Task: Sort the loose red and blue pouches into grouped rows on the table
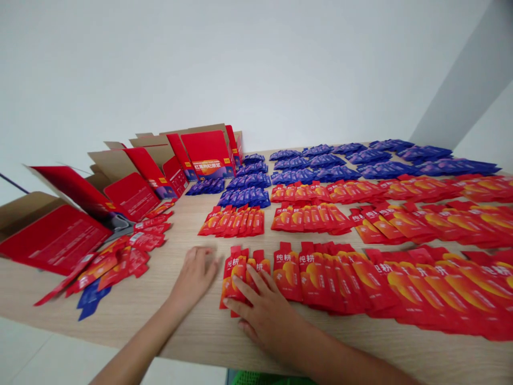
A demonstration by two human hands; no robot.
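My right hand [266,315] lies with spread fingers on a small group of red pouches [231,272] near the front of the table. It presses on them without its fingers closing round any. My left hand [196,275] rests on the wood just left of this group, thumb apart and fingers loosely bent, with nothing in it. A longer overlapping row of red pouches [328,275] continues to the right of my right hand. Behind the hands lies another short fan of red pouches [232,220].
Open red cartons [208,152] stand along the left and back. Before them lie loose red pouches [120,262] and a blue pouch [93,298]. Rows of blue pouches [292,176] fill the back of the wooden table [188,342]. Something green [256,377] shows below the front edge.
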